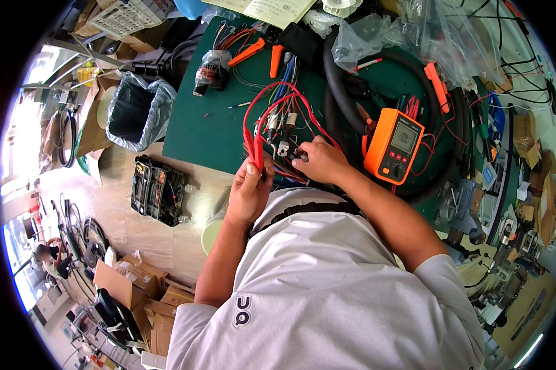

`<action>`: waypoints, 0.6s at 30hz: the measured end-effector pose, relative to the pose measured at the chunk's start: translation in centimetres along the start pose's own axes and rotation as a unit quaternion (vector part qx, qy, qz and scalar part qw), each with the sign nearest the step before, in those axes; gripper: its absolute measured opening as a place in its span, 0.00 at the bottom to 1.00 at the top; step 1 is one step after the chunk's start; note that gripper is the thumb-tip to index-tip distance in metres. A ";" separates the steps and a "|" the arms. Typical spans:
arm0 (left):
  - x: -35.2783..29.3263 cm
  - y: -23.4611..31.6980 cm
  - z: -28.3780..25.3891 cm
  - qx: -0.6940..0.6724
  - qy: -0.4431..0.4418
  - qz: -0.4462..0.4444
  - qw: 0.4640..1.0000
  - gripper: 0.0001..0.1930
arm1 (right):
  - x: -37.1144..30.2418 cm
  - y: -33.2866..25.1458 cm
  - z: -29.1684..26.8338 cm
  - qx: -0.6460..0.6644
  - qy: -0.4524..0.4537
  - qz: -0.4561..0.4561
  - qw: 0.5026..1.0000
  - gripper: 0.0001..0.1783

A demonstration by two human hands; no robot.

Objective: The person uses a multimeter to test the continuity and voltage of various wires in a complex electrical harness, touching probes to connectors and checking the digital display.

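My left hand [248, 188] pinches a red probe with its red test lead [257, 151] upright at the near edge of the green mat [198, 126]. My right hand [318, 160] grips a dark connector end of a wire bundle [284, 123] with red, blue and white leads that loop over the mat. An orange multimeter [394, 145] lies just right of my right hand, inside a ring of black tyre [333, 74]. Red leads run from the meter toward both hands.
A bin lined with a grey bag [137, 110] stands left of the mat. A black battery pack [159, 190] lies on the wooden floor. Orange-handled cutters [247, 52] and plastic bags sit at the mat's far side. Cardboard boxes [136, 277] crowd the lower left.
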State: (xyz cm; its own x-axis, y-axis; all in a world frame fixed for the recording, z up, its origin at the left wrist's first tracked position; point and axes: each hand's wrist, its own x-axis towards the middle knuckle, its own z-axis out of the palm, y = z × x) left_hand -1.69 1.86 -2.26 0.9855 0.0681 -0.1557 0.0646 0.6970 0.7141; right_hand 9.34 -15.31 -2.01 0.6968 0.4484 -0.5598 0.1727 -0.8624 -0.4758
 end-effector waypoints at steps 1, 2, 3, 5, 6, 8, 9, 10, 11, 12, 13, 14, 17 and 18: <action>0.1 0.1 0.1 -0.001 -0.001 -0.002 1.000 0.18 | 0.0 0.0 0.1 0.000 -0.002 -0.001 1.000 0.23; 0.1 0.2 0.2 -0.002 -0.003 -0.004 1.000 0.18 | 0.0 0.0 0.0 -0.004 -0.007 -0.003 1.000 0.23; 0.1 0.1 0.2 -0.003 0.002 -0.003 1.000 0.18 | -0.1 -0.1 -0.2 -0.010 -0.013 -0.006 1.000 0.23; 0.0 0.0 0.2 -0.005 0.010 -0.001 1.000 0.18 | 0.0 -0.1 -0.2 -0.007 -0.032 -0.013 0.999 0.23; 0.0 0.0 0.2 -0.003 0.009 -0.001 1.000 0.18 | 0.2 -0.1 0.0 0.001 -0.047 -0.018 0.999 0.23; 0.0 0.2 0.4 0.001 0.008 -0.002 1.000 0.18 | 0.3 0.2 0.0 0.035 -0.070 -0.015 0.997 0.23; 0.0 0.2 0.4 0.001 0.007 -0.001 1.000 0.18 | 0.2 0.1 -0.2 0.061 -0.080 -0.009 0.995 0.23; 0.0 0.2 0.4 0.001 0.005 0.001 1.000 0.18 | 0.1 0.1 -0.4 0.087 -0.090 -0.002 0.992 0.23; 0.0 0.2 0.4 0.000 0.004 0.002 1.000 0.18 | 0.2 0.4 -0.2 0.091 -0.091 -0.003 0.992 0.23; 0.1 0.2 0.4 -0.002 0.004 0.000 1.000 0.18 | 0.4 0.7 -0.1 0.096 -0.091 -0.005 0.991 0.24; 0.1 0.1 0.3 -0.004 0.004 -0.001 1.000 0.18 | 0.6 1.0 0.0 0.100 -0.090 -0.006 0.991 0.24; 0.1 0.1 0.3 -0.006 0.004 -0.002 1.000 0.18 | 0.7 1.4 0.0 0.090 -0.095 -0.002 0.991 0.24; 0.1 0.1 0.5 -0.002 0.010 -0.001 1.000 0.18 | 0.5 2.0 -0.5 0.069 -0.112 0.014 0.991 0.25; 0.1 0.1 0.2 -0.003 0.003 -0.003 1.000 0.18 | 0.1 1.8 -0.9 0.069 -0.119 0.019 0.990 0.26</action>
State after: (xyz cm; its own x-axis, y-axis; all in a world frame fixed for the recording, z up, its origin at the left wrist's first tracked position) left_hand -1.58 1.74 -2.04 0.9841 0.0672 -0.1642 0.0705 0.7011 0.7096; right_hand 10.32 -17.02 -2.28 0.5149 0.4728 -0.7150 0.0413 -0.8468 -0.5302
